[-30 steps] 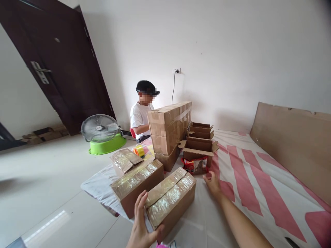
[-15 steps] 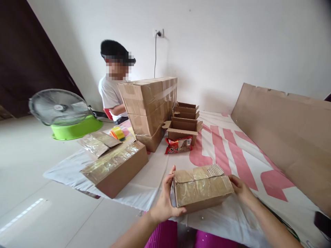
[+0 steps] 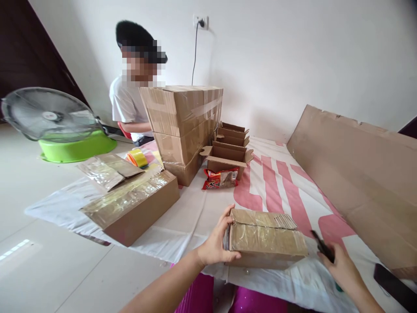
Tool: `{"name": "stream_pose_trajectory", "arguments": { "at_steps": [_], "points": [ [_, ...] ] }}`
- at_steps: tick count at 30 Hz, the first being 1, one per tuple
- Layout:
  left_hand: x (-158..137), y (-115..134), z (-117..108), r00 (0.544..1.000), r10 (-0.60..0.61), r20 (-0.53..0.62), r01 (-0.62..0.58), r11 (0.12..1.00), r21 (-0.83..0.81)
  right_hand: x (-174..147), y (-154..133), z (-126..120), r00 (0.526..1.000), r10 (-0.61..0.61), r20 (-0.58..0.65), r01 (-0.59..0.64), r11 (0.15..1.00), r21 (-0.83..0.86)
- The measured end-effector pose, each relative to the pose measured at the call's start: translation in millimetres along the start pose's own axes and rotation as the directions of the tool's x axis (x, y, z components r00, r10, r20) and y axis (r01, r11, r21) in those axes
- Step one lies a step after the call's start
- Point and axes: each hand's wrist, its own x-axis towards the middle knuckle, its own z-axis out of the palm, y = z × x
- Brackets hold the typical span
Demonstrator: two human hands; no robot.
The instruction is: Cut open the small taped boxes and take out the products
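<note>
A taped cardboard box (image 3: 267, 239) lies near the table's front edge, its top seam covered in clear tape. My left hand (image 3: 218, 243) grips the box's left end, thumb on the near side and fingers around the far corner. To the right of the box, my right hand (image 3: 342, 261) is closed around a slim dark tool (image 3: 322, 247) that points up and left. Motion blur hides its exact kind. The tool and the box are apart. Beyond the box, a red snack packet (image 3: 220, 178) leans against an open carton (image 3: 228, 157).
Stacked taped boxes (image 3: 192, 126) stand at the back left, a person (image 3: 130, 100) seated behind them. Another long box (image 3: 143, 213), a flattened one (image 3: 109, 171) and tape rolls (image 3: 137, 158) lie left. A large cardboard sheet (image 3: 352, 174) borders the right; a dark object (image 3: 392, 284) lies nearby.
My right hand has left the box's right end, moved right and now holds the dark tool. My left hand stays on the box. The view has shifted slightly.
</note>
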Motion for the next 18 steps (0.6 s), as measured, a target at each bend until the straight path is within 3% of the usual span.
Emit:
{"name": "stream_pose_trajectory", "arguments": {
  "at_steps": [3, 5, 6, 8, 10, 13, 18],
  "points": [
    [-1, -2, 1, 1.000, 0.012, -0.006, -0.012, 1.000, -0.016, 5, -45, -34, 0.977, -0.043, -0.211, 0.050, 0.998, 0.027],
    [-1, 1, -1, 1.000, -0.005, 0.000, 0.005, 1.000, -0.024, 4, -87, -59, 0.929, -0.255, -0.269, 0.261, 0.965, -0.010],
    [-1, 4, -1, 1.000, -0.023, 0.009, 0.023, 0.999, -0.026, 3, -111, -71, 0.879, -0.423, -0.219, 0.428, 0.904, -0.028],
    [0, 11, -2, 0.998, -0.058, 0.020, 0.059, 0.997, -0.041, -2, -159, -88, 0.704, -0.705, -0.080, 0.702, 0.709, -0.066],
    [1, 20, -1, 0.996, -0.092, -0.017, 0.091, 0.993, -0.079, -6, -202, -96, 0.541, -0.841, 0.016, 0.838, 0.537, -0.101],
    [4, 30, 6, 0.973, -0.176, -0.147, 0.159, 0.980, -0.123, -9, -243, -93, 0.415, -0.901, 0.126, 0.907, 0.400, -0.129],
    [9, 30, 14, 0.956, -0.196, -0.220, 0.178, 0.979, -0.096, -8, -264, -76, 0.330, -0.919, 0.213, 0.928, 0.275, -0.252]
  ]
}}
